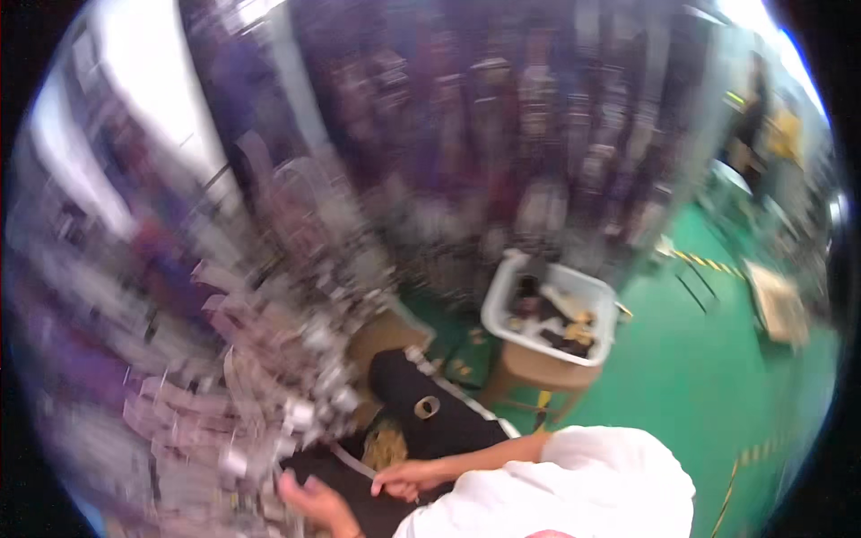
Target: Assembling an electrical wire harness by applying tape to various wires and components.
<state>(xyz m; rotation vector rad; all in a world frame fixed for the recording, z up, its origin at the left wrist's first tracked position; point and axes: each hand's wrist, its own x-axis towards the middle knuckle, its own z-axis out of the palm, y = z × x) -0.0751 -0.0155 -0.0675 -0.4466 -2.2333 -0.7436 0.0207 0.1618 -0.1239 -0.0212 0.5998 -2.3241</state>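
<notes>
Low in the head view, my right hand (404,480) is closed around one end of a thin pale strip (352,460). The strip runs up and left from my fingers over a black surface (466,434). My left hand (318,504) is lower and to the left, by the blurred machinery. Its fingers look apart, with nothing visible in them. A tan, tangled-looking clump (387,445) lies just beyond my right hand. Past it, a small tan ring (427,408), like a tape roll, rests on the black surface. Motion blur hides finer detail.
A white plastic tub (499,316) with mixed dark and tan pieces stands on a brown stool (529,366). Blurred machinery (260,386) fills the left side. The green floor (691,377) carries yellow-black tape. A flat tan piece (777,303) and a person (785,134) are at right.
</notes>
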